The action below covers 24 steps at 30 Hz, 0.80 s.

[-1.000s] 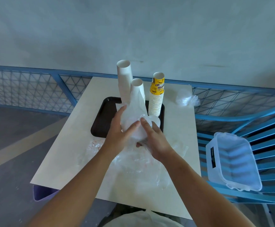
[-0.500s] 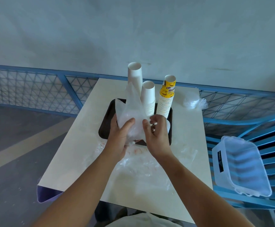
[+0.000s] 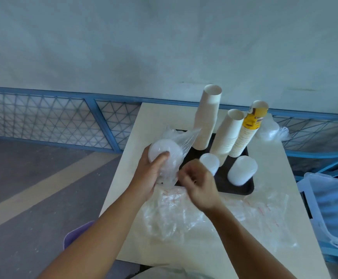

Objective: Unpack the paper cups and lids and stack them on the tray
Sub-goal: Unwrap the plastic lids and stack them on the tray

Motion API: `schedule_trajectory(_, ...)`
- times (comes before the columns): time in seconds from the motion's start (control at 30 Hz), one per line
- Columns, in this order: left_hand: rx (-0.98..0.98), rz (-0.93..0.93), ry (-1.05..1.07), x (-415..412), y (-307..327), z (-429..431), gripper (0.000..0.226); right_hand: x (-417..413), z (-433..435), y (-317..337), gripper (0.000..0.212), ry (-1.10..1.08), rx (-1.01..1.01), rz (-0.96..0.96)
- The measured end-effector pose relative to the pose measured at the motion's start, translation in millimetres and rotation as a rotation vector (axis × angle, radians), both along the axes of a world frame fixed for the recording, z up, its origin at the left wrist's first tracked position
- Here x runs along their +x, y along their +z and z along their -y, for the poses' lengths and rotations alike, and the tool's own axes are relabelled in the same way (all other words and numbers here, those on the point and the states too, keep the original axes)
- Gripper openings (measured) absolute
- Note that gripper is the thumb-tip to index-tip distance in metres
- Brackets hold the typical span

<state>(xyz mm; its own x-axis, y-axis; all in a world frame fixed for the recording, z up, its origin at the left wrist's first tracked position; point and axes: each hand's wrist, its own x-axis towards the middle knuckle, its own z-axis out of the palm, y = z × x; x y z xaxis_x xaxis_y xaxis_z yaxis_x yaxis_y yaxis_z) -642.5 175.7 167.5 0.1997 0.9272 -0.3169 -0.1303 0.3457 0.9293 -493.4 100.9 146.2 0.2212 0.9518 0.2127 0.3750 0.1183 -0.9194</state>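
Note:
A black tray (image 3: 235, 189) lies on the pale table (image 3: 156, 113). On it stand two white cup stacks (image 3: 207, 117) (image 3: 227, 133) and a yellow-topped cup stack (image 3: 246, 133), with two short lid stacks (image 3: 210, 163) (image 3: 242, 170) in front. My left hand (image 3: 150, 172) grips a stack of white lids (image 3: 164, 152) still inside a clear plastic bag, held above the tray's left edge. My right hand (image 3: 196, 182), blurred, has curled fingers at the bag's lower end; whether it pinches the plastic is unclear.
Crumpled clear wrappers (image 3: 194, 214) cover the near table. Another bag of lids (image 3: 271, 129) lies at the far right corner. A clear plastic bin (image 3: 333, 208) sits on a blue chair to the right. Blue mesh railing (image 3: 53, 121) runs behind.
The bagged lids moved left and turned end-on in my left hand. My right hand dropped to the bag's lower end. The view shifted left, uncovering two lid stacks on the tray.

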Motion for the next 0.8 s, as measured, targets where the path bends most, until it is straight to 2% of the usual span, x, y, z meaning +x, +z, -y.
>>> schedule_trajectory(0.07,0.003,0.001,-0.045,-19.8,-1.4,-12.8,0.041,-17.1,-15.2,13.9,0.047,-0.199,-0.147,-0.348)
schedule_trajectory(0.13,0.017,-0.024,-0.127,-34.3,-0.3,-23.2,0.039,-31.5,-30.6,22.8,0.065,-0.157,-0.334,-0.641)
schedule_trajectory(0.2,0.043,-0.066,-0.249,-42.7,1.3,-29.0,0.036,-46.5,-40.6,31.1,0.057,-0.031,-0.448,-0.795)
schedule_trajectory(0.27,0.077,-0.134,-0.327,-46.6,1.8,-32.6,0.028,-56.7,-45.4,31.0,0.047,0.017,-0.472,-0.819)
schedule_trajectory(0.33,0.095,-0.220,-0.348,-49.3,5.2,-35.2,0.020,-61.3,-47.7,27.6,0.046,-0.021,-0.464,-0.856)
schedule_trajectory(0.43,0.271,-0.370,-0.374,-55.9,0.8,-38.0,0.041,-61.9,-47.6,23.1,0.050,-0.052,-0.447,-0.912)
schedule_trajectory(0.53,0.464,-0.331,-0.176,-59.8,-12.2,-35.0,0.036,-61.1,-48.3,17.5,0.051,-0.069,-0.425,-0.965)
schedule_trajectory(0.67,0.395,-0.207,0.019,-57.9,-19.7,-30.7,0.024,-60.9,-54.3,11.8,0.052,-0.116,-0.411,-1.080)
schedule_trajectory(0.8,0.387,-0.201,0.036,-62.2,-24.9,-28.2,0.013,-61.8,-59.0,-1.5,0.058,-0.170,-0.425,-1.128)
